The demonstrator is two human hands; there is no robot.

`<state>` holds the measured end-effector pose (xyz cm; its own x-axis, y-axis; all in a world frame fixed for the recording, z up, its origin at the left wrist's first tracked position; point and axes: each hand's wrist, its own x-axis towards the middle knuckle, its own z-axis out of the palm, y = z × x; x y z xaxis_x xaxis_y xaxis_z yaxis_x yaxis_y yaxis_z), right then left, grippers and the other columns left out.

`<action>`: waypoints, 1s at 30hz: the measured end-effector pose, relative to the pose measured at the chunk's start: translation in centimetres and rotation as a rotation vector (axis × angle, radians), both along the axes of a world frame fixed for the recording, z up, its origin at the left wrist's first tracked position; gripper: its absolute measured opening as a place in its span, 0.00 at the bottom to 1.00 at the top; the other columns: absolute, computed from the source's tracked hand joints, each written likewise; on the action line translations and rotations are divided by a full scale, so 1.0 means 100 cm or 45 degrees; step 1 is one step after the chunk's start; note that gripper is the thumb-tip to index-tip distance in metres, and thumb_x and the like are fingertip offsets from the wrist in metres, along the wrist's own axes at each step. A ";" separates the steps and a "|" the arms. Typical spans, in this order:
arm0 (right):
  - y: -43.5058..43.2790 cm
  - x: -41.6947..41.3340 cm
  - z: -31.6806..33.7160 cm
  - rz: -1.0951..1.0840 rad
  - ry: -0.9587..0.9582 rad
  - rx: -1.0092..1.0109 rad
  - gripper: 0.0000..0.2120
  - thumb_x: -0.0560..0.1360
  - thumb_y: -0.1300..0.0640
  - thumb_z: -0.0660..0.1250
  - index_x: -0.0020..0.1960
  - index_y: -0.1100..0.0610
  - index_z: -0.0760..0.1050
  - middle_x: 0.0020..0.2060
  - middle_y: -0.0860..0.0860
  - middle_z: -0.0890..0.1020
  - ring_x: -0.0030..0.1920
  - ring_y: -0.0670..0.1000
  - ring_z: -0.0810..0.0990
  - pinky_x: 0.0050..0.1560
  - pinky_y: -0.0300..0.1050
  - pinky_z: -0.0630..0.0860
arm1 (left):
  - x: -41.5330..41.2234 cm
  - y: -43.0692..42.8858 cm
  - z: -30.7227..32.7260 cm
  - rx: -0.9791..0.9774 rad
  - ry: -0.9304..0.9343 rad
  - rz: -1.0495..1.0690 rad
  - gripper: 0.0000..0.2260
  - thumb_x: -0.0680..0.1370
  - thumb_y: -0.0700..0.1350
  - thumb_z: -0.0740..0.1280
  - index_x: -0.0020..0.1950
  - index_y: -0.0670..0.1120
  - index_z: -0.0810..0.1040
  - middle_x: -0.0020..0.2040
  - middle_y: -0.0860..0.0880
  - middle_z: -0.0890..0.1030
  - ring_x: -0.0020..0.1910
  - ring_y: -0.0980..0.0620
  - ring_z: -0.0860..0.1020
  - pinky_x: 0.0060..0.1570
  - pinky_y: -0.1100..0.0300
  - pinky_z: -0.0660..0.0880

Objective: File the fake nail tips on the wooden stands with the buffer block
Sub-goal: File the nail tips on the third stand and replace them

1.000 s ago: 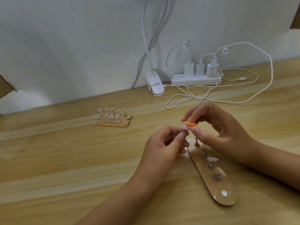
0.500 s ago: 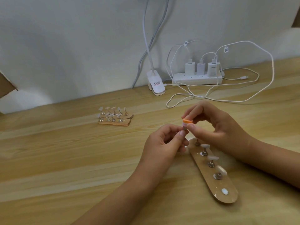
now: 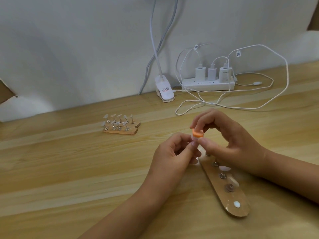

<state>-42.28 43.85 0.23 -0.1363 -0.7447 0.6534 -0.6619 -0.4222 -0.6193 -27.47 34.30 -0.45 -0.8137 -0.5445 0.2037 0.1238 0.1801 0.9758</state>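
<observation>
We start at the right hand point(image 3: 231, 144), which pinches the small orange-topped buffer block point(image 3: 197, 133) between thumb and forefinger, the other fingers loosely curled behind. The left hand point(image 3: 174, 154) meets it from the left. Its fingers are curled in and its thumb and forefinger close on something small and pale just under the block, which we take for a nail tip point(image 3: 194, 140). Most of that piece is hidden by the fingertips, so we cannot tell its shape or whether its metal peg is attached. Block and tip appear to touch, held up above the table point(image 3: 69, 169).

Just below and to the right of the hands lies the near wooden stand point(image 3: 227, 199), running from under the right hand toward us. Two pale tips point(image 3: 224, 168) sit on its pegs, one peg point(image 3: 229, 187) looks bare, and a white dab point(image 3: 236, 204) marks its near end. Well apart to the far left, two more stands point(image 3: 120, 131) lie side by side, each carrying a row of tips.

We judge that filing of one tip is in hand, with most tips not yet reached. The next move calls for short, light strokes of the block along the tip's edge while the left pinch stays firm, because the piece is tiny and could slip.

At the far edge, against the wall, sit a clip lamp point(image 3: 164, 91) and a power strip point(image 3: 207, 86) with looping white cables point(image 3: 276, 100).
</observation>
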 end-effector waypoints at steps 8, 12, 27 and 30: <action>0.001 -0.001 0.001 -0.035 0.123 -0.022 0.08 0.76 0.58 0.68 0.53 0.60 0.79 0.50 0.53 0.77 0.52 0.53 0.77 0.53 0.45 0.75 | 0.000 -0.001 0.002 0.036 0.041 0.010 0.04 0.79 0.39 0.67 0.47 0.45 0.81 0.34 0.53 0.82 0.36 0.60 0.80 0.38 0.69 0.75; 0.001 -0.002 0.002 -0.067 0.031 0.026 0.05 0.77 0.60 0.70 0.52 0.59 0.80 0.49 0.53 0.78 0.51 0.53 0.78 0.53 0.50 0.76 | 0.000 0.000 0.000 0.026 0.035 0.019 0.05 0.80 0.39 0.66 0.48 0.46 0.81 0.35 0.53 0.82 0.36 0.60 0.79 0.38 0.69 0.75; 0.001 0.002 0.000 -0.084 0.170 -0.018 0.08 0.75 0.57 0.68 0.52 0.60 0.79 0.50 0.53 0.77 0.54 0.52 0.77 0.55 0.44 0.74 | 0.000 -0.001 0.000 0.043 0.051 0.028 0.06 0.79 0.39 0.67 0.45 0.48 0.81 0.35 0.52 0.82 0.35 0.60 0.79 0.37 0.70 0.75; 0.001 0.001 0.001 -0.119 0.046 0.027 0.08 0.74 0.60 0.69 0.53 0.60 0.79 0.50 0.53 0.77 0.52 0.52 0.77 0.54 0.48 0.75 | 0.000 -0.001 0.000 0.058 0.051 0.050 0.06 0.79 0.39 0.67 0.46 0.48 0.81 0.34 0.52 0.82 0.34 0.60 0.79 0.37 0.69 0.75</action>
<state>-42.15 43.92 0.30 -0.1822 -0.7436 0.6434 -0.7200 -0.3447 -0.6023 -27.45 34.19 -0.49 -0.7831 -0.5852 0.2102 0.1568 0.1413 0.9775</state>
